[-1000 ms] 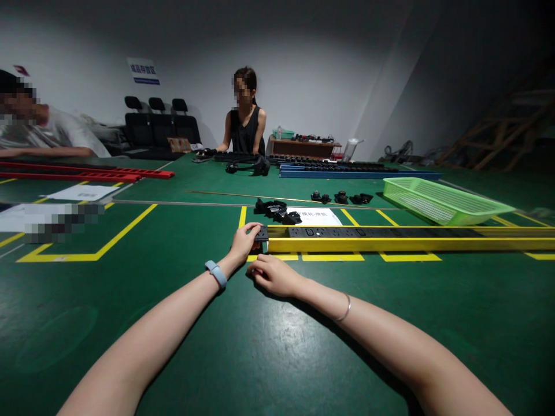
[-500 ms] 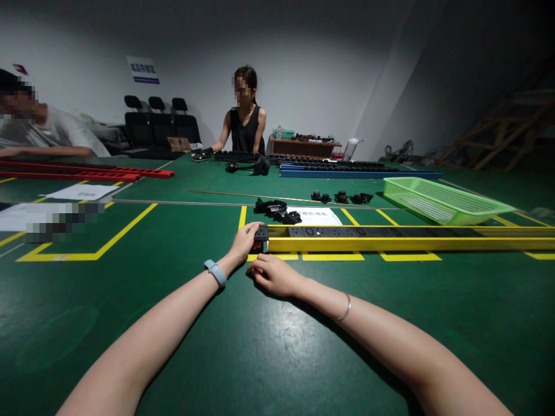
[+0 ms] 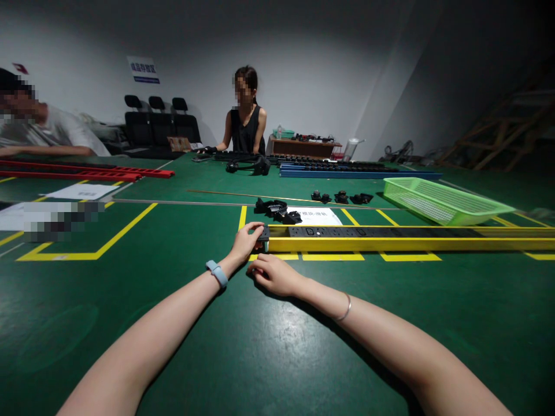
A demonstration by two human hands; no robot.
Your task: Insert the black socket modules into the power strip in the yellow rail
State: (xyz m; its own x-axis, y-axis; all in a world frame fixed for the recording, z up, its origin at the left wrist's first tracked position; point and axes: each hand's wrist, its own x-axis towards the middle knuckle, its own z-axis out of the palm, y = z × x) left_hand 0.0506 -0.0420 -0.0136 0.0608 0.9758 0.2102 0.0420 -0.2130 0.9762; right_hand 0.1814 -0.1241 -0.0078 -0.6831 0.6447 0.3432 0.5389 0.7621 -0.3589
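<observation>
My left hand [image 3: 243, 245] is closed on a black socket module [image 3: 264, 232] at the left end of a yellow rail [image 3: 364, 245]. The module sits against the open rail end; my fingers hide part of it. More black socket modules [image 3: 333, 232] lie in the rail's channel further right, with a bare gap after the end. Just below the rail end, my right hand [image 3: 275, 275] rests on the green table with its fingers curled in, nothing visible in them. Behind the rail is a small heap of black parts [image 3: 277, 210], partly over a printed paper sheet [image 3: 318, 216].
A green plastic basket [image 3: 446, 202] stands behind the rail at right. Several black pieces [image 3: 342, 197] and a thin rod [image 3: 243, 195] lie mid-table. Blue rails [image 3: 338, 172] are farther back, red rails [image 3: 87, 172] at left. Two people [image 3: 248, 127] are across the table.
My left hand has shifted slightly right, bringing the black socket module closer to the yellow rail's end. My right hand stays where it was.
</observation>
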